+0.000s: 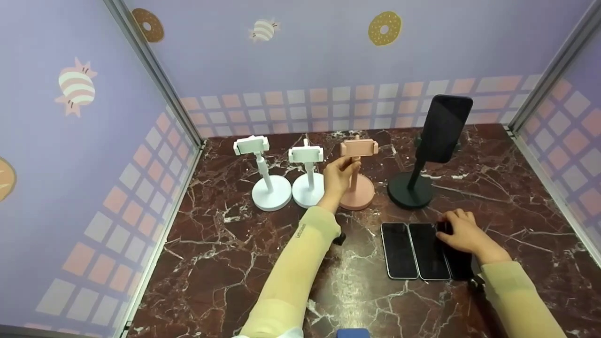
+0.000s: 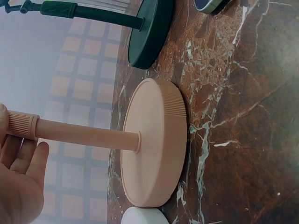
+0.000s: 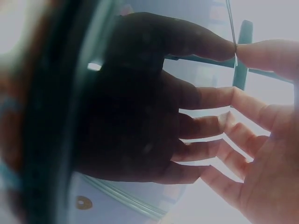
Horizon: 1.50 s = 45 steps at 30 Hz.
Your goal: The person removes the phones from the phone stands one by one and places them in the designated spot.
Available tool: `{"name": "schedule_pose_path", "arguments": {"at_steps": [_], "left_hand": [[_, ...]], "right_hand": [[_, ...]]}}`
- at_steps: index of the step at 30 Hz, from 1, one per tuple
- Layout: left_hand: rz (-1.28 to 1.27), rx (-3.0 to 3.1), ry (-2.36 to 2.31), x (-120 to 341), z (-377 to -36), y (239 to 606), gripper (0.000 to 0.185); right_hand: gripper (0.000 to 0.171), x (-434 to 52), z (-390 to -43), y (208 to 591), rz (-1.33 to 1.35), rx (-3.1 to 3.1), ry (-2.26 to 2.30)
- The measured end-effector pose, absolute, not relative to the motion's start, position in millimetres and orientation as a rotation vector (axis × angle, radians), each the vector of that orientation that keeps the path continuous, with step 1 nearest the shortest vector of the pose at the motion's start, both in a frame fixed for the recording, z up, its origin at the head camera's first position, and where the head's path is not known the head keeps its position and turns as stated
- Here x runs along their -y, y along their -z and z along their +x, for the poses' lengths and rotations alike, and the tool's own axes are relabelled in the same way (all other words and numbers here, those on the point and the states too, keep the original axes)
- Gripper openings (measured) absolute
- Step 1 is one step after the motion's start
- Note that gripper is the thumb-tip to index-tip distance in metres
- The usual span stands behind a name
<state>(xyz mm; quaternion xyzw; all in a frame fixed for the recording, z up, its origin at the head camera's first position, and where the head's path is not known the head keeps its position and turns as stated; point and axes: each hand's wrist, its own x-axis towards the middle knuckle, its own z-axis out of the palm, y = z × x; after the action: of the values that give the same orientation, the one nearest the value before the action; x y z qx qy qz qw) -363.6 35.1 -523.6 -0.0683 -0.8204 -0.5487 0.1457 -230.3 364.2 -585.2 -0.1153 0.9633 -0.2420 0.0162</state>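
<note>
- Reaching forward, left hand [image 1: 339,177] against the stem of the pink phone stand [image 1: 358,174], just under its clamp; fingers curled up beside the post, thumb side hidden; full grip or mere touch cannot be told from the head view; in the left wrist view, fingers [image 2: 21,172] lying fairly straight beside the ribbed collar of the stem
- Standing upright, pink stand in the row at the back of the marble tabletop [image 1: 225,263]; two white stands [image 1: 270,176] to its left, nearer one touching or almost touching its base; black stand [image 1: 425,155] with a dark phone clamped in it to its right
- Resting flat, right hand [image 1: 462,232] on the rightmost phone [image 1: 458,256] of three lying side by side; fingers spread and straight, fingertips on the glass, mirrored there in the right wrist view
- Lying well apart, the two hands
</note>
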Motion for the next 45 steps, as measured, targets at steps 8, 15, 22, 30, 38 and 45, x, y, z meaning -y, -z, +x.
{"name": "schedule_pose_path", "arguments": {"at_steps": [8, 15, 22, 30, 38, 45], "left_hand": [[-0.189, 2.326, 1.549, -37.3, -361.6, 524.7, 0.026], [-0.141, 2.298, 1.560, -39.1, -357.4, 522.9, 0.028], [-0.092, 2.246, 1.597, -38.3, -352.1, 523.6, 0.027], [0.023, 2.199, 1.632, -37.0, -343.9, 528.7, 0.018], [-0.016, 2.113, 1.739, -48.3, -336.2, 534.6, 0.019], [-0.146, 2.173, 1.768, -61.4, -332.0, 533.6, 0.018]], "right_hand": [[0.036, -364.0, -230.1, 584.6, -0.345, -2.986, 0.760], [0.037, -364.2, -230.6, 585.5, -0.345, -3.004, 0.765], [0.036, -364.0, -230.6, 586.3, -0.350, -3.027, 0.759], [0.035, -363.5, -231.7, 584.7, -0.343, -3.017, 0.766], [0.040, -364.8, -234.8, 577.9, -0.324, -3.024, 0.830], [0.048, -367.4, -237.6, 566.7, -0.233, -2.976, 0.929]]}}
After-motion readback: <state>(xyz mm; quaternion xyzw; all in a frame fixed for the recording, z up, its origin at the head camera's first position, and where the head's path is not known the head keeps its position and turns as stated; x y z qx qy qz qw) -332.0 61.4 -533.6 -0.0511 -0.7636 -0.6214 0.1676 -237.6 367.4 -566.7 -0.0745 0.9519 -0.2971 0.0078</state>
